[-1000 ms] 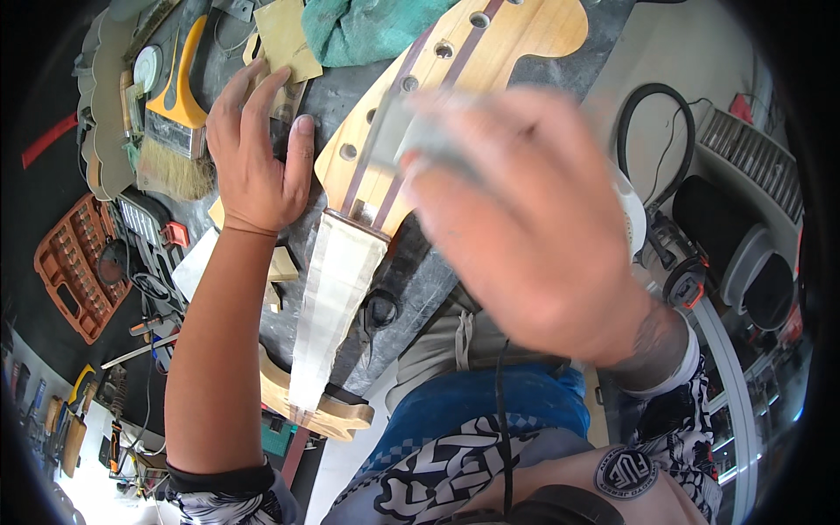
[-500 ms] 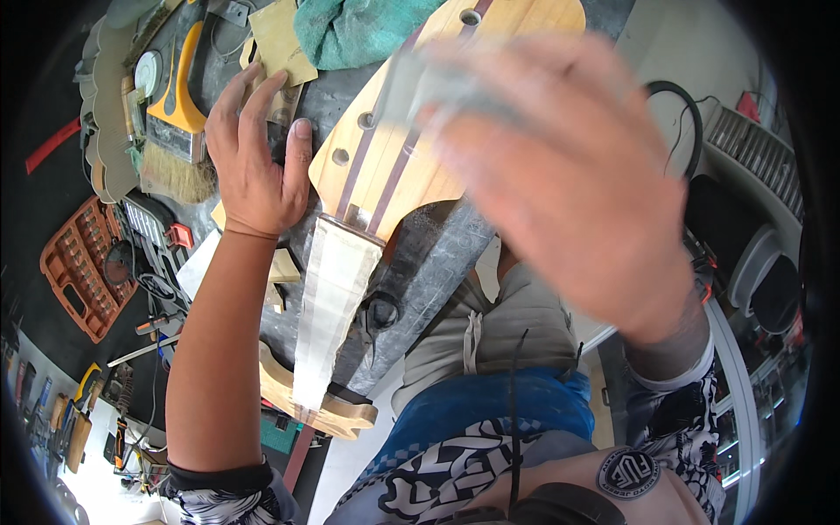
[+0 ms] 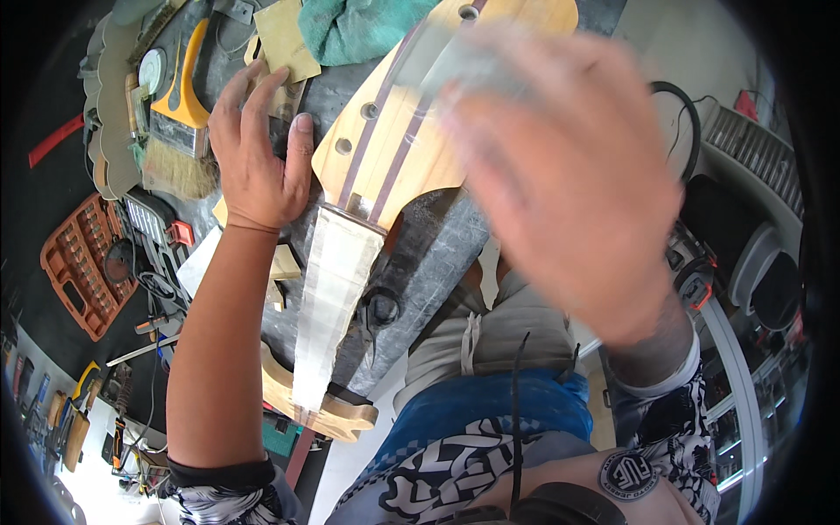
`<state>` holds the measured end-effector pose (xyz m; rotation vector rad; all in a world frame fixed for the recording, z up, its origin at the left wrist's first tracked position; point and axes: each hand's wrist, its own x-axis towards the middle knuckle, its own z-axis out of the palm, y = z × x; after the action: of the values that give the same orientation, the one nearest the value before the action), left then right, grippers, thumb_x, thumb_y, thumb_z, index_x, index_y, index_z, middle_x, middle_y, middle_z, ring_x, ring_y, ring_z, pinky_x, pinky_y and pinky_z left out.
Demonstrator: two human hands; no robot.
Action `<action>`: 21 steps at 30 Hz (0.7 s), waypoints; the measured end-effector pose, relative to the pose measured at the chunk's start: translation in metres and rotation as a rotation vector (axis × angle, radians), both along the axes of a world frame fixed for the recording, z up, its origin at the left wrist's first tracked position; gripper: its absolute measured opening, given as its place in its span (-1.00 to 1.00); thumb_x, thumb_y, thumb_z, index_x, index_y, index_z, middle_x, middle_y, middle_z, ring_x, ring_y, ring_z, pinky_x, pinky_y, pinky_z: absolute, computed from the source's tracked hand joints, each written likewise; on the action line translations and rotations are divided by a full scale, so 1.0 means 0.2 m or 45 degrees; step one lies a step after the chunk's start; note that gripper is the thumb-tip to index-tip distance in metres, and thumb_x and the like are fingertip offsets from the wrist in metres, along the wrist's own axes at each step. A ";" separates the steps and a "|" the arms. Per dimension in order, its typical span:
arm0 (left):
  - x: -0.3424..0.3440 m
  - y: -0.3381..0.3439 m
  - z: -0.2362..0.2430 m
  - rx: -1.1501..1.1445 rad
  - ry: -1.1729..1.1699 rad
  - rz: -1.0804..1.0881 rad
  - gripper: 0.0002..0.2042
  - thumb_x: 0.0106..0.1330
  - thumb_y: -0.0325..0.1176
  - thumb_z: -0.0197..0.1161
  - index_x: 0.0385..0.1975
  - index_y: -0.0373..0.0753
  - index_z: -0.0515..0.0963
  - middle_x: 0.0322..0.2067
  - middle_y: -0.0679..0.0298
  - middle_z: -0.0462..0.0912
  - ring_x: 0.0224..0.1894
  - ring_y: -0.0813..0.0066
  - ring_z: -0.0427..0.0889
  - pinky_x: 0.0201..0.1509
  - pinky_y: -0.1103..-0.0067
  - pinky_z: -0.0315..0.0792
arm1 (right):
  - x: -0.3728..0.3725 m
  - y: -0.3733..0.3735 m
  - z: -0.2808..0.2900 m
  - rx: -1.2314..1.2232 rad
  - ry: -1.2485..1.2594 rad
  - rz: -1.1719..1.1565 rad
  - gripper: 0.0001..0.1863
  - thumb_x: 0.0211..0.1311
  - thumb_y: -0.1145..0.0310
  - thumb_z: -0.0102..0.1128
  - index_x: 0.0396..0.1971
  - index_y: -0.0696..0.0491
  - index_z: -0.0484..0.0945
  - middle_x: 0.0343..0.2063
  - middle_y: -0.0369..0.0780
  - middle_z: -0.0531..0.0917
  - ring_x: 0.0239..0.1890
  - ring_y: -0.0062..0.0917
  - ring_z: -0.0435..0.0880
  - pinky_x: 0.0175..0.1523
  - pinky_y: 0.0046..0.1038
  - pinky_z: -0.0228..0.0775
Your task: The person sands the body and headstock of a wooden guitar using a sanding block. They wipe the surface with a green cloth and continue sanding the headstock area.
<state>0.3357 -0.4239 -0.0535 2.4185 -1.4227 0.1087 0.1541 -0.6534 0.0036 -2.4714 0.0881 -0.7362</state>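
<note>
A pale wooden guitar headstock [image 3: 385, 149] with dark stripes and round tuner holes lies on the grey bench. Its neck [image 3: 337, 280], covered in whitish tape, runs down toward me. My left hand [image 3: 261, 171] rests open on the bench beside the headstock's left edge, fingers spread, fingertips by a tan sheet of sandpaper [image 3: 289, 44]. Over the headstock, my right hand [image 3: 569, 184] is smeared by motion, closed around a pale grey pad [image 3: 429, 66] against the wood. The blur hides the pad's exact kind.
A yellow-handled brush [image 3: 182, 131] lies left of my left hand. A green cloth [image 3: 359, 31] sits at the back. Scissors [image 3: 378, 311] lie right of the neck, and a curved wooden piece [image 3: 337, 416] is at its near end. An orange socket case [image 3: 87, 267] is far left.
My right hand and the pad have shifted slightly over the headstock, still blurred. The left hand stays in place on the bench.
</note>
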 end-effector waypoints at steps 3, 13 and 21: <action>0.02 -0.03 -0.01 -0.038 -0.005 -0.043 -0.56 0.39 -0.24 0.28 0.25 -0.19 0.52 0.28 0.03 0.45 0.29 -0.01 0.41 0.40 0.24 0.23 | -0.02 0.11 0.03 0.124 -0.005 -0.002 -0.76 -0.04 0.55 0.53 -0.30 0.15 0.74 -0.09 -0.13 0.75 -0.12 -0.25 0.68 -0.03 -0.33 0.56; 0.01 0.00 0.00 -0.053 -0.021 -0.019 -0.55 0.38 -0.25 0.29 0.25 -0.19 0.50 0.27 0.04 0.46 0.29 0.00 0.42 0.39 0.23 0.25 | 0.00 0.04 0.00 0.083 -0.021 0.013 -0.74 -0.08 0.61 0.53 -0.32 0.21 0.71 -0.12 -0.03 0.74 -0.19 -0.23 0.64 -0.11 -0.35 0.54; -0.02 0.01 0.01 -0.037 0.002 0.012 -0.55 0.36 -0.26 0.29 0.24 -0.18 0.51 0.28 0.04 0.46 0.29 0.00 0.42 0.39 0.23 0.25 | -0.02 0.10 0.00 0.081 -0.045 0.070 -0.74 -0.05 0.58 0.52 -0.30 0.24 0.70 -0.09 -0.02 0.74 -0.17 -0.23 0.63 -0.09 -0.31 0.52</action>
<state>0.3326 -0.4227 -0.0524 2.4018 -1.3992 0.1292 0.1508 -0.6344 0.0042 -2.3899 0.0302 -0.7422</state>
